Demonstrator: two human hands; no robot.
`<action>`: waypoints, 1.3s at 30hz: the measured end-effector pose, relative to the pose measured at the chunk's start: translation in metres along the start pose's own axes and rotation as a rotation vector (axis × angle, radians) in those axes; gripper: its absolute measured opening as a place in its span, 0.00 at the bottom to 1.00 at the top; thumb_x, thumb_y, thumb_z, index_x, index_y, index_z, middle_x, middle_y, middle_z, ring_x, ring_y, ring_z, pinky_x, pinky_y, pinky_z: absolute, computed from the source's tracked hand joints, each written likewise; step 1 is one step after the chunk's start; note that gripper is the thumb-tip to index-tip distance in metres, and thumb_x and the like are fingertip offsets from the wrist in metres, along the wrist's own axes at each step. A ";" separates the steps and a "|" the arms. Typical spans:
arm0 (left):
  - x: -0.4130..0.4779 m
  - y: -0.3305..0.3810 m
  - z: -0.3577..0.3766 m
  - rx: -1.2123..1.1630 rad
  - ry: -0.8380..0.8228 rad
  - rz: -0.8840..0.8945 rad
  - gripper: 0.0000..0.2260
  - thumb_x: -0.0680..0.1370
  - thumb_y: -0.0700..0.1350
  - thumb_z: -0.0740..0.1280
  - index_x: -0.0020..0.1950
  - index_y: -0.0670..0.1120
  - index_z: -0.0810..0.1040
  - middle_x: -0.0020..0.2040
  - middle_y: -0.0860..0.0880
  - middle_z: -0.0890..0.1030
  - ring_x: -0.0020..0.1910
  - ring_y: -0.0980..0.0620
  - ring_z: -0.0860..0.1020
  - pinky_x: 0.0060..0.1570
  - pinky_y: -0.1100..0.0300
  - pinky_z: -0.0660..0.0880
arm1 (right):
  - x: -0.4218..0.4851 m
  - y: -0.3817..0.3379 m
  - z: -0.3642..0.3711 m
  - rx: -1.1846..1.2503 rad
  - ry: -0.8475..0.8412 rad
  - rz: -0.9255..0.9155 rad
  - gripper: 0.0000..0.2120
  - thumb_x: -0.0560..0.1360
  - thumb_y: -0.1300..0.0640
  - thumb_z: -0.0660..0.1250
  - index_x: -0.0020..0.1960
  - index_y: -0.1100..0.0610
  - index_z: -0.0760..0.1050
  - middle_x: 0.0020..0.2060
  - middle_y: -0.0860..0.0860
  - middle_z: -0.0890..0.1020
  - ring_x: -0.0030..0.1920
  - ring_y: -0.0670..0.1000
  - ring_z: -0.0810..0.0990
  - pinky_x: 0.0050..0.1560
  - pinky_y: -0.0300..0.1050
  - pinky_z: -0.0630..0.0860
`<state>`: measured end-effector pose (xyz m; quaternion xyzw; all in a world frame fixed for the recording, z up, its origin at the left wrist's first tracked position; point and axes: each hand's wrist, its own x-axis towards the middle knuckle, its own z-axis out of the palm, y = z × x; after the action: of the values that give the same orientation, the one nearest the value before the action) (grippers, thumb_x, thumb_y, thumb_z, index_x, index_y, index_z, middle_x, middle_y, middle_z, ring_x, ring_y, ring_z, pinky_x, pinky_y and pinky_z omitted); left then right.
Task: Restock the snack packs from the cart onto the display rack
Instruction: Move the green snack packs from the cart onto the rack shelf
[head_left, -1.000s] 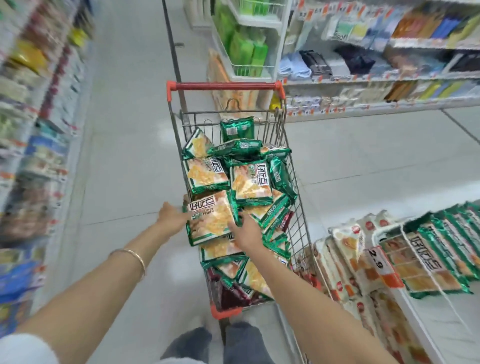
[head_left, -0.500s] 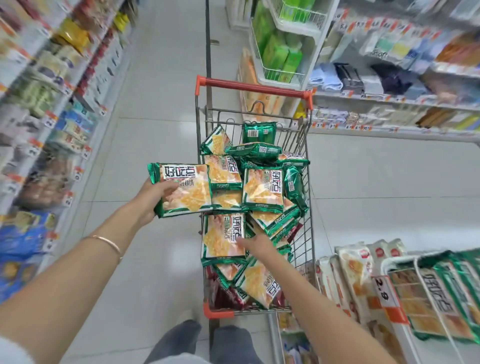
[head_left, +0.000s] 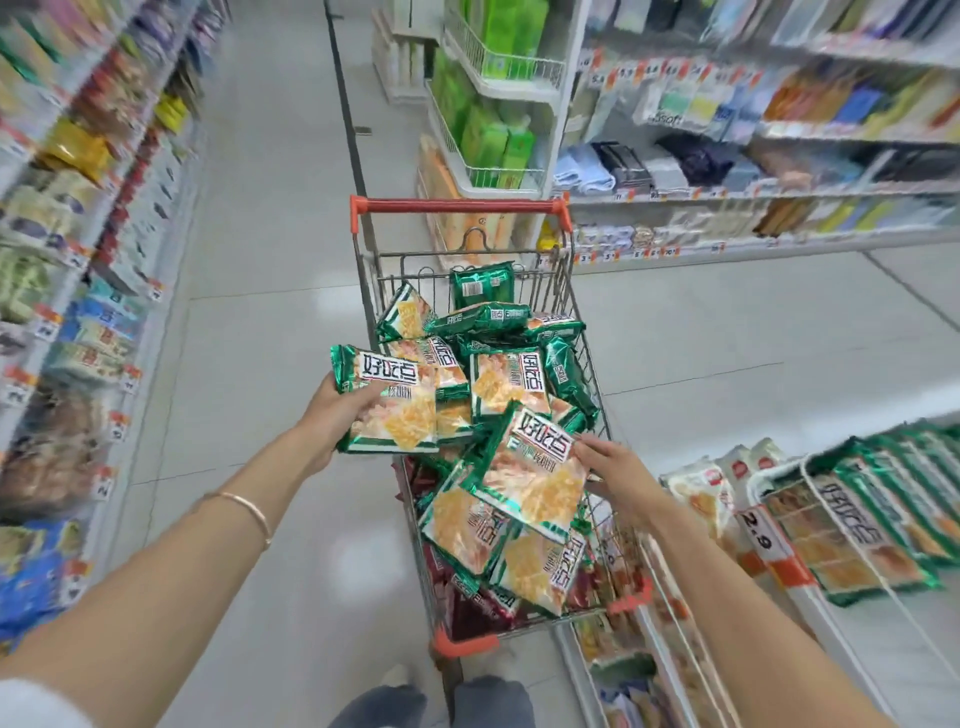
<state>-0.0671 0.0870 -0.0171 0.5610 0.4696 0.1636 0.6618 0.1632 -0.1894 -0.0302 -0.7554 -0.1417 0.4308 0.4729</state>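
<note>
Both grips are loaded: my left grip (head_left: 332, 413) curls round one green snack pack (head_left: 395, 400) at the left rim of the cart (head_left: 592, 374), and my right grip (head_left: 615, 480) holds a second pack (head_left: 535, 467) by its edge above the heap (head_left: 511, 376). That heap is deep. The display rack (head_left: 769, 470) at my right shows only a partial row, so I judge most of the restocking is left.

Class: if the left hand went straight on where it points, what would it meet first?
Likely the piled packs in the cart, just beyond the pack the left hand holds; depth unclear.
</note>
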 end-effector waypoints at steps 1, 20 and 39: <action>-0.005 0.007 0.013 0.046 -0.058 -0.007 0.28 0.76 0.57 0.72 0.69 0.44 0.67 0.52 0.48 0.82 0.57 0.45 0.77 0.66 0.45 0.71 | -0.005 -0.008 -0.003 0.050 0.000 -0.014 0.11 0.84 0.57 0.60 0.60 0.59 0.78 0.54 0.60 0.83 0.50 0.56 0.84 0.48 0.46 0.82; -0.182 0.057 0.365 0.413 -1.069 0.132 0.22 0.78 0.58 0.65 0.62 0.41 0.74 0.56 0.39 0.81 0.47 0.44 0.81 0.49 0.52 0.77 | -0.213 0.053 -0.158 0.545 0.517 -0.037 0.31 0.68 0.35 0.72 0.61 0.56 0.80 0.47 0.49 0.86 0.46 0.51 0.84 0.51 0.45 0.78; -0.259 -0.061 0.653 0.975 -0.991 0.850 0.50 0.67 0.38 0.79 0.81 0.52 0.51 0.72 0.39 0.70 0.59 0.45 0.77 0.54 0.53 0.78 | -0.250 0.249 -0.379 0.290 0.872 -0.238 0.44 0.68 0.74 0.75 0.74 0.58 0.54 0.62 0.57 0.74 0.40 0.33 0.79 0.33 0.28 0.74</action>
<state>0.3086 -0.5097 -0.0040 0.9235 -0.1124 -0.0894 0.3556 0.2652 -0.6969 -0.0398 -0.7706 0.0461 0.0319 0.6349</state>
